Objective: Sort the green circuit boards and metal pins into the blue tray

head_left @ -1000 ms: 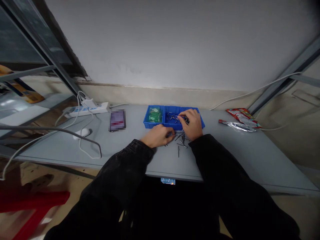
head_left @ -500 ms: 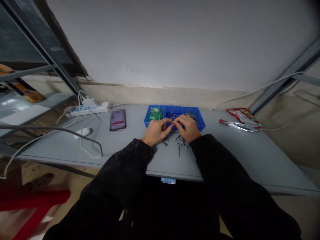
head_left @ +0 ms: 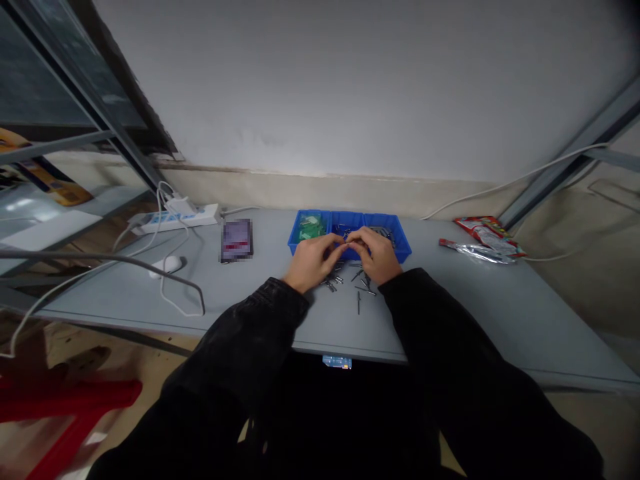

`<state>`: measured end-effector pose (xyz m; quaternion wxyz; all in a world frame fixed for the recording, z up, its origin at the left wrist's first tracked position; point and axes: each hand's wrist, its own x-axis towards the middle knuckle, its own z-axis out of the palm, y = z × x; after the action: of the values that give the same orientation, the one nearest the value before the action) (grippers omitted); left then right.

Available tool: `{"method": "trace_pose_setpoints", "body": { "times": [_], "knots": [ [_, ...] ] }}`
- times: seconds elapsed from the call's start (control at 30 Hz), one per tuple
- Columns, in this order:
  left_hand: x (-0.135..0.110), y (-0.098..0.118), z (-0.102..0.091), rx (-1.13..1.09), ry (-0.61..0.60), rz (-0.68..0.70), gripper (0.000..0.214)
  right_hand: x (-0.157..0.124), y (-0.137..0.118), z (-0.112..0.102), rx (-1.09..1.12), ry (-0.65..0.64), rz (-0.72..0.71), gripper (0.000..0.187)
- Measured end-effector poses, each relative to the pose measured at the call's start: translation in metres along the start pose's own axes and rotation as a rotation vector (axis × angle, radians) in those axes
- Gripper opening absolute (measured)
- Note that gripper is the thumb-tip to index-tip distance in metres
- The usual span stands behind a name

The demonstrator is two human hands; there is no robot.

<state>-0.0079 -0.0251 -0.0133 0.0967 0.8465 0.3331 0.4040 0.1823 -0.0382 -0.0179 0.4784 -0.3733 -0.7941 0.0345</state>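
My left hand (head_left: 315, 262) and my right hand (head_left: 377, 255) meet at the fingertips just in front of the blue three-compartment parts tray (head_left: 305, 248). Anything pinched between the fingers is too small to make out. Green pieces (head_left: 310, 228) fill the tray's left compartment, and dark metal pins (head_left: 383, 232) lie in the right one. The hands hide most of the middle compartment. Loose metal pins (head_left: 357, 283) are scattered on the grey table (head_left: 450, 300) directly below my hands.
A pixelated phone (head_left: 237, 240), a white mouse (head_left: 167, 267) and a white power strip (head_left: 175, 219) with tangled cables sit to the left. Foil and red packets (head_left: 480, 239) lie at the right. A metal shelf frame stands at the far left.
My left hand has risen from the table to the tray's front edge. My right hand has moved left, and the fingertips of both hands now touch.
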Motion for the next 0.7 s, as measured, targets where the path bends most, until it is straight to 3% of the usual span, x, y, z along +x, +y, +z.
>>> {"method": "trace_pose_setpoints", "body": {
  "times": [0.17, 0.5, 0.7],
  "knots": [
    [0.0020, 0.0003, -0.0021, -0.042, -0.014, 0.045, 0.019, -0.0003, -0.0019, -0.0003, -0.009, 0.016, 0.005, 0.013],
    [0.0015, 0.0003, -0.0014, -0.014, -0.034, 0.065, 0.021, 0.0000, 0.0011, -0.0002, -0.033, 0.021, -0.020, 0.021],
    [0.0018, -0.0005, -0.0015, -0.017, -0.018, 0.050, 0.018, -0.0012, 0.0004, 0.0012, -0.015, -0.018, -0.012, 0.013]
  ]
}}
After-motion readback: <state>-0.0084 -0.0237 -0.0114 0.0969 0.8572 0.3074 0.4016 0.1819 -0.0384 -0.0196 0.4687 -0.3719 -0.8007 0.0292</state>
